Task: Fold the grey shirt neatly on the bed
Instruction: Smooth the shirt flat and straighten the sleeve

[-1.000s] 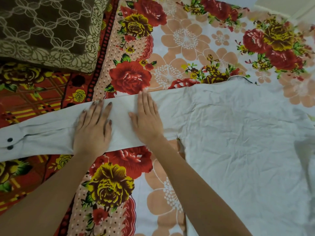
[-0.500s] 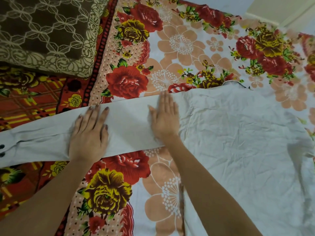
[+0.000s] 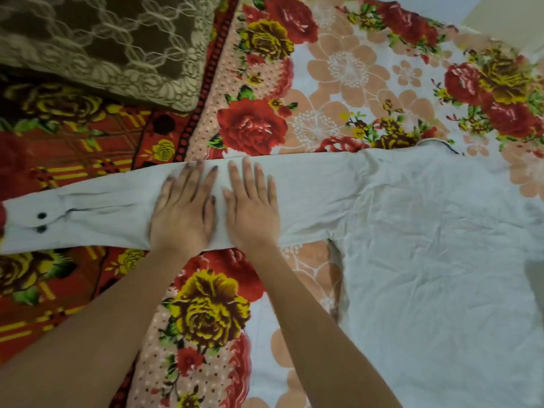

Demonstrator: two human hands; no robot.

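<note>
The grey shirt lies spread flat and wrinkled on the bed, its body filling the right half of the view. One long sleeve stretches out to the left and ends in a cuff with two dark buttons. My left hand presses flat on the middle of that sleeve, fingers straight and pointing away from me. Right beside it my right hand lies flat on the sleeve too, fingers spread. Neither hand holds any cloth.
A floral bedsheet in red, yellow and peach covers the bed. A brown patterned pillow lies at the top left, beyond the sleeve. The far edge of the bed shows at the top right corner.
My right hand has slid left along the sleeve, from near the shoulder to right beside my left hand. My left hand stays flat on the sleeve.
</note>
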